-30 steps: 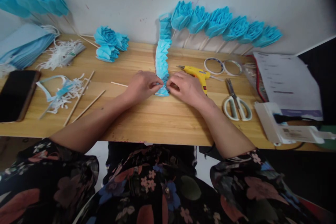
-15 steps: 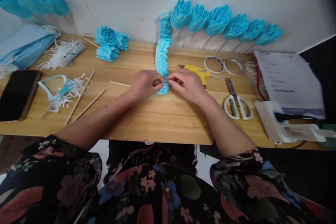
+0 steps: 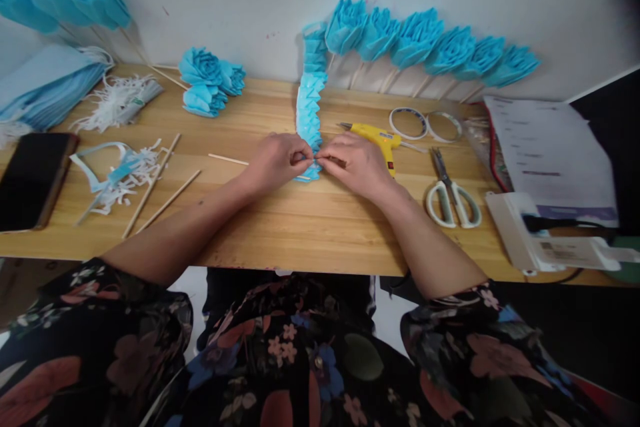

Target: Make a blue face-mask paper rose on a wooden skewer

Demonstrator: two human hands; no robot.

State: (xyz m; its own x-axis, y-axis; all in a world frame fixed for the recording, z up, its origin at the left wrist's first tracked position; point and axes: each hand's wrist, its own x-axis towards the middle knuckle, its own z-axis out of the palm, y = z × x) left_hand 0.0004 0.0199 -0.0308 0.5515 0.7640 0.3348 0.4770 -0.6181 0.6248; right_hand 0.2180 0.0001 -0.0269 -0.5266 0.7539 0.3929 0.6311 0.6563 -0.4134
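A long strip of pleated blue paper point(image 3: 309, 103) runs from the wall down the middle of the wooden table point(image 3: 300, 227). My left hand point(image 3: 275, 161) pinches its near end from the left, fingers closed on the folds. From the right, my right hand point(image 3: 356, 163) pinches the same end, fingertips almost touching the left ones. The strip's lowest folds are partly hidden by both hands. A thin wooden stick point(image 3: 227, 159) lies just left of my left hand.
A yellow glue gun point(image 3: 379, 141), tape rolls point(image 3: 425, 125) and scissors point(image 3: 451, 195) lie to the right, with papers point(image 3: 547, 153) and a white device point(image 3: 545, 240). Blue paper flowers point(image 3: 430, 40) lean on the wall. Left: flowers point(image 3: 207, 82), sticks point(image 3: 155, 187), scraps point(image 3: 117, 170), phone point(image 3: 30, 177).
Both hands stay at the strip's near end. The right hand's fingers lifted slightly half a second ago and have now closed back down beside the left fingertips.
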